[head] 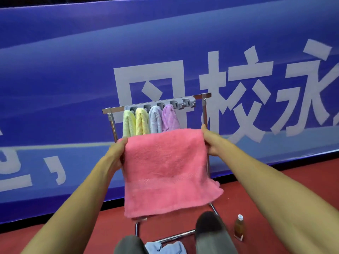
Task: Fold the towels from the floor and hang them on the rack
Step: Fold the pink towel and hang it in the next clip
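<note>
A pink towel (168,171) hangs folded in front of me, held up by its two top corners. My left hand (117,153) grips the left corner and my right hand (211,142) grips the right corner. Behind it stands a chrome rack (203,97) with a grey hook strip. Green (127,123), yellow (142,122), grey (155,119) and purple (170,117) towels hang side by side from the hooks. A light blue towel (165,247) lies crumpled on the red floor by the rack's base, partly hidden by my legs.
A blue banner wall (73,79) with white characters stands right behind the rack. A small amber bottle (239,227) stands on the red floor to the right of my knee (211,228). The rack's base bars (176,236) run along the floor.
</note>
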